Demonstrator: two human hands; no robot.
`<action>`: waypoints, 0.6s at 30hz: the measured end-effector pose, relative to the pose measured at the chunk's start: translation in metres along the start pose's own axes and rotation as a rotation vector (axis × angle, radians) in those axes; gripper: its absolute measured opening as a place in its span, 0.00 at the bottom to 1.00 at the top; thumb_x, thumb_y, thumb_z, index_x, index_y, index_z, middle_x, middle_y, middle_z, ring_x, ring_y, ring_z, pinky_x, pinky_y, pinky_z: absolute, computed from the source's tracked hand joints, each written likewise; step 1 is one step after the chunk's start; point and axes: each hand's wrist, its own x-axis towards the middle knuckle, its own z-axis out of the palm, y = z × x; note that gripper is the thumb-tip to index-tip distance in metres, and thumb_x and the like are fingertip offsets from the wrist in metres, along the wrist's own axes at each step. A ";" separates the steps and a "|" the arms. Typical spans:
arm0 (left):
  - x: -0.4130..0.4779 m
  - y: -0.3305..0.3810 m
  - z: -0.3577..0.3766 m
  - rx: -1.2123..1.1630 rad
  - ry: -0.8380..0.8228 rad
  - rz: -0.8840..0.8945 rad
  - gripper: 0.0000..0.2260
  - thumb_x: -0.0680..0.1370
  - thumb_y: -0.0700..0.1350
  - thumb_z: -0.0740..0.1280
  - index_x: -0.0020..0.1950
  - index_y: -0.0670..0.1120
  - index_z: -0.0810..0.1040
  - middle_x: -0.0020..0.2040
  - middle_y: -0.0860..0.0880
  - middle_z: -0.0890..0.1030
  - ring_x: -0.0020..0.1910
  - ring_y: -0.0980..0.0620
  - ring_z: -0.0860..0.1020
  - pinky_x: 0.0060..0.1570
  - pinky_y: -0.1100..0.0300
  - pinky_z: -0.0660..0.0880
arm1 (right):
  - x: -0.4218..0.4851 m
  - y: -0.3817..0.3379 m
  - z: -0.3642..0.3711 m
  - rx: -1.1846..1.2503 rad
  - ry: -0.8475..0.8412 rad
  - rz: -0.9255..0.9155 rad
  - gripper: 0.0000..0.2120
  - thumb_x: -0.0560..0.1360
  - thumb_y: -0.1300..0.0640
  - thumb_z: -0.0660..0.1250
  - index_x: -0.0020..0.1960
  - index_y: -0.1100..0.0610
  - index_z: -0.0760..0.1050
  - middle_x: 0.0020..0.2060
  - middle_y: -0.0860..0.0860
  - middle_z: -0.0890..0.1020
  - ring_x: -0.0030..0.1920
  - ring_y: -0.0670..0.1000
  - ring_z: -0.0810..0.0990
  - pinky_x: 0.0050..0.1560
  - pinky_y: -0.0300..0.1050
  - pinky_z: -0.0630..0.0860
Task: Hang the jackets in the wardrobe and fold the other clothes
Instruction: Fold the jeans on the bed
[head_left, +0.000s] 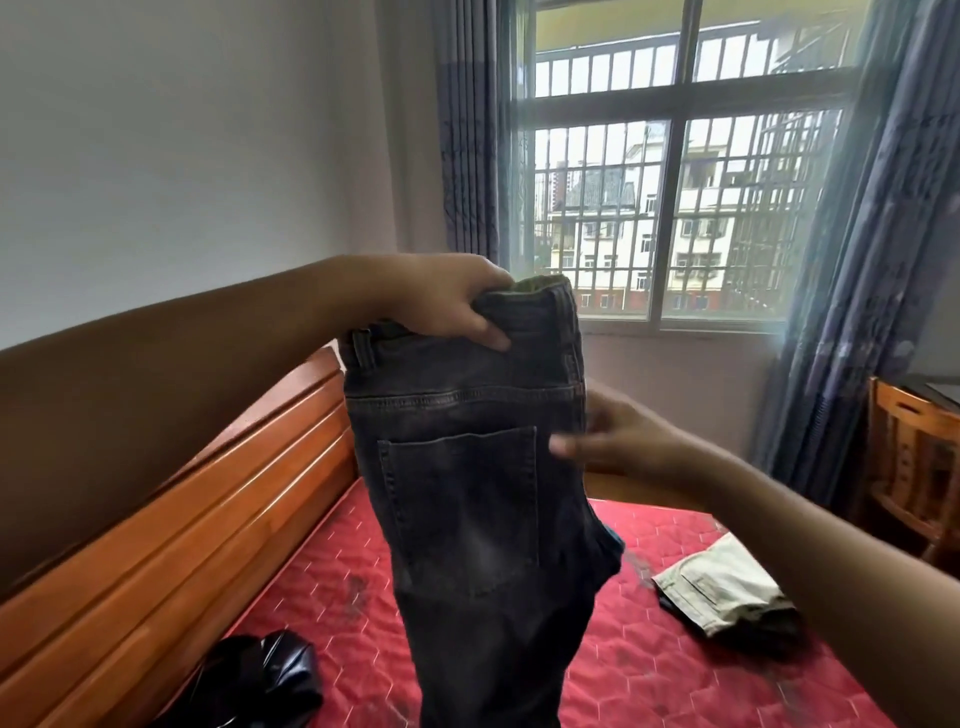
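Observation:
Dark grey jeans (467, 499) hang upright in front of me over the red mattress (649, 639), back pocket facing me. My left hand (441, 301) grips the waistband at the top, thumb over the front. My right hand (618, 441) is at the jeans' right edge beside the pocket, blurred; its thumb lies on the denim and its fingers reach behind the cloth. A folded pale olive garment (722, 587) lies on the mattress at the right. A black shiny jacket (260, 680) lies crumpled at the lower left.
An orange wooden headboard (182, 530) runs along the bed's left side. Behind the bed is a barred window (670, 208) with blue-grey curtains (872, 260). A wooden chair (914, 467) stands at the right edge.

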 end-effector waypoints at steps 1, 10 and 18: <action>-0.003 -0.003 -0.005 -0.019 0.018 -0.008 0.13 0.76 0.48 0.74 0.56 0.44 0.79 0.49 0.50 0.82 0.46 0.54 0.81 0.46 0.58 0.76 | -0.005 0.023 0.002 -0.064 -0.076 0.095 0.23 0.72 0.68 0.76 0.65 0.58 0.77 0.57 0.51 0.85 0.57 0.52 0.82 0.62 0.54 0.80; -0.024 -0.028 -0.031 -0.067 0.063 -0.085 0.12 0.78 0.48 0.73 0.59 0.46 0.80 0.50 0.52 0.84 0.46 0.59 0.82 0.46 0.63 0.79 | -0.023 0.084 0.011 -0.140 0.257 0.228 0.07 0.74 0.58 0.76 0.51 0.56 0.81 0.41 0.50 0.84 0.45 0.50 0.81 0.51 0.54 0.78; -0.035 -0.030 -0.035 -0.123 0.104 -0.125 0.11 0.78 0.48 0.72 0.59 0.49 0.80 0.50 0.55 0.84 0.46 0.61 0.82 0.46 0.64 0.75 | -0.035 0.098 0.041 0.696 0.417 0.445 0.17 0.78 0.40 0.67 0.62 0.48 0.77 0.48 0.53 0.83 0.50 0.52 0.82 0.57 0.54 0.76</action>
